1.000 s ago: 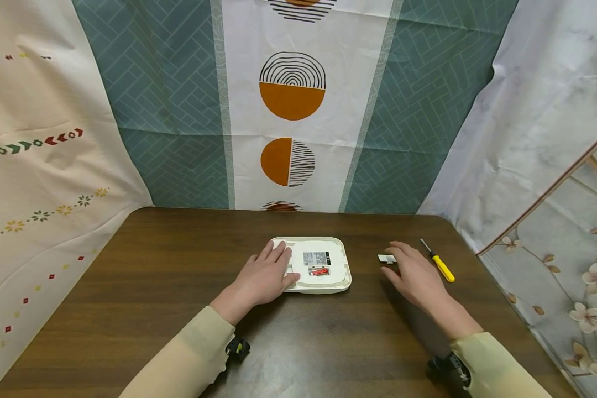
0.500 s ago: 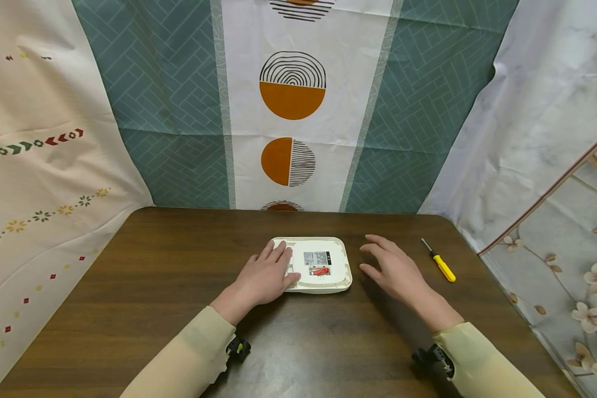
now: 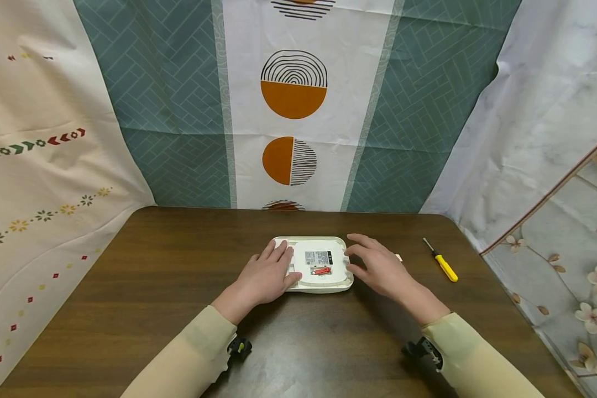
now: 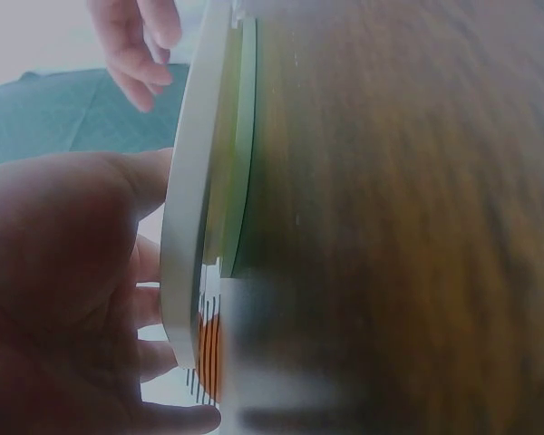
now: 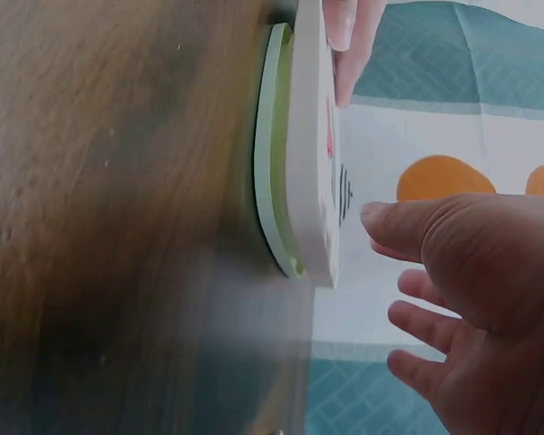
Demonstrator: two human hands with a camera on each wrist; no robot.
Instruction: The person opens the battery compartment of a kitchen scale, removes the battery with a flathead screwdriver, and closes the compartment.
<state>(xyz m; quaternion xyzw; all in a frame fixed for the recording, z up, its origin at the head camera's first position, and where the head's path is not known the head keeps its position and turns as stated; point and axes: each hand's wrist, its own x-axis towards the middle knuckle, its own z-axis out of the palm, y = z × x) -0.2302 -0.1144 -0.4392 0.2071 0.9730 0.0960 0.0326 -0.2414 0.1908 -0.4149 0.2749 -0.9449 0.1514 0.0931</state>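
A flat white device (image 3: 339, 279) with rounded corners lies on the table, its printed label (image 3: 318, 257) facing up. In a small open compartment on it sits a red battery (image 3: 321, 271). My left hand (image 3: 265, 275) rests on the device's left end, fingers extended. At the right end hovers my right hand (image 3: 385, 271), its fingers spread and loosely bent, holding nothing. The right wrist view shows a gap between its thumb and the device (image 5: 310, 154). Behind that hand a corner of a small white piece (image 3: 399, 257) peeks out; the rest is hidden.
A screwdriver (image 3: 445, 268) with a yellow handle lies to the right of my right hand. The brown table (image 3: 179, 265) ends at a patterned cloth (image 3: 293, 110) at the back, with more cloths hanging at both sides.
My right hand has moved left, away from the small white piece near the screwdriver, to the device's right end. My left hand has stayed on the device.
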